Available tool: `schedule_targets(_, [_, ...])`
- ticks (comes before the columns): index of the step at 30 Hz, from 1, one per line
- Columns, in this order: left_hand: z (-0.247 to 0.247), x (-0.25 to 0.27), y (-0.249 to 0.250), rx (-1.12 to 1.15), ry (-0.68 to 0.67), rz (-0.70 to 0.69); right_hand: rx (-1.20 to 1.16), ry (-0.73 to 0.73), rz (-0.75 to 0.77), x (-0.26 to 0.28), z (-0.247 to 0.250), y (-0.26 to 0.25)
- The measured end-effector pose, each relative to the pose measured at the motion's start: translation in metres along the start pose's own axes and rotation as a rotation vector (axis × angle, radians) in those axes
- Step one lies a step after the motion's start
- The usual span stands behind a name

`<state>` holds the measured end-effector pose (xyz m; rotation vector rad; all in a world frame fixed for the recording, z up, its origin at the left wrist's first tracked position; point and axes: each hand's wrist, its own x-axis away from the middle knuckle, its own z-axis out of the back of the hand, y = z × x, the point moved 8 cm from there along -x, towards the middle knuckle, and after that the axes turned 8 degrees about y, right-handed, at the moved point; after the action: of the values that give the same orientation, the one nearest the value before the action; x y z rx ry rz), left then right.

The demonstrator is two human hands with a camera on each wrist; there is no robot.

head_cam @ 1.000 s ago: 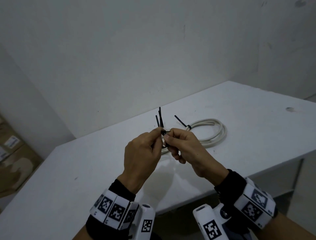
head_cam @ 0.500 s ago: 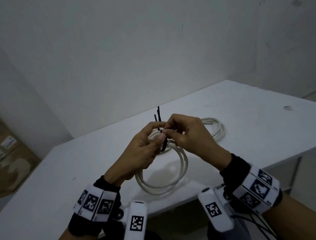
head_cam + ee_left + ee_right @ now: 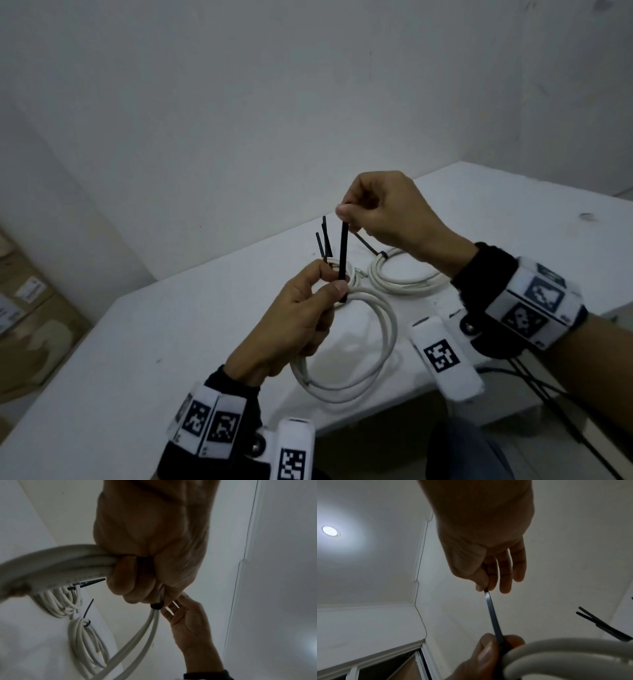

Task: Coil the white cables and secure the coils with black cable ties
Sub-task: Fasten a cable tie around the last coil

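Observation:
My left hand (image 3: 334, 291) grips a white cable coil (image 3: 383, 346) above the table, thumb and fingers closed on the bundle where a black cable tie (image 3: 342, 253) wraps it. My right hand (image 3: 346, 214) pinches the tie's tail and holds it straight up above the left hand. In the left wrist view the tie's head (image 3: 155, 606) sits just under my curled fingers, with the coil (image 3: 65, 565) running out to the left. In the right wrist view the taut tie (image 3: 494, 616) runs from my right thumb and forefinger down to the left hand's thumb (image 3: 485, 654).
Two more tied white coils lie on the white table (image 3: 137, 342) behind my hands: one (image 3: 404, 279) to the right, another (image 3: 352, 272) mostly hidden, its tie tails (image 3: 323, 240) sticking up. Cardboard boxes (image 3: 27, 308) stand on the left, walls behind and right.
My right hand has risen away from the left, drawing the tie's tail out long and straight. The held coil now hangs in view below my left hand.

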<state>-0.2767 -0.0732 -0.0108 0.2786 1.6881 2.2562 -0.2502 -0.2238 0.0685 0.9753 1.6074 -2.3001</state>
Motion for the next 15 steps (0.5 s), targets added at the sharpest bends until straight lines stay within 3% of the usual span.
schedule_targets(4, [0.001,-0.001,-0.003,0.008,0.043,0.021,-0.015,-0.047,-0.035,-0.006,-0.009,0.003])
schedule_targets(12, [0.003,-0.004,-0.008,0.06,0.07,0.102,0.125,0.077,-0.007,-0.006,-0.019,0.014])
schedule_targets(15, [0.012,-0.003,-0.017,0.152,0.144,0.146,0.03,0.002,-0.005,-0.001,-0.021,0.011])
